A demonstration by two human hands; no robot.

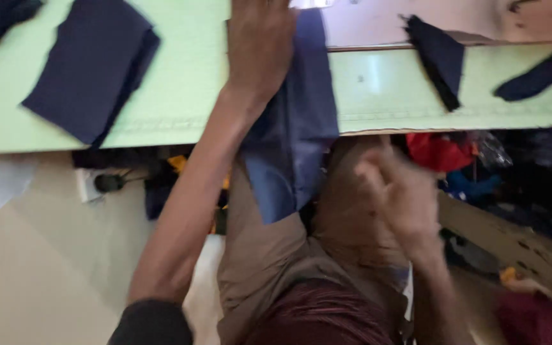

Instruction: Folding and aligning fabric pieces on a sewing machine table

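Blue cloth (295,128) overhangs green table (186,96) edge, left hand (260,48) flat on it; right hand (400,191) blurred, seemingly half-curled, empty

The blue cloth (295,128) under the left hand (260,51) is a thin woven fabric, matt, hanging limp over the table edge. The table (180,96) beneath that hand has a smooth pale green surface with a slight sheen. The folded dark cloth (91,67) to the left of the left hand is a matt navy fabric. The dark scrap (439,57) above the right hand (400,191) is matt cloth with frayed edges. The trousers (269,255) between the arms are matt tan cloth.
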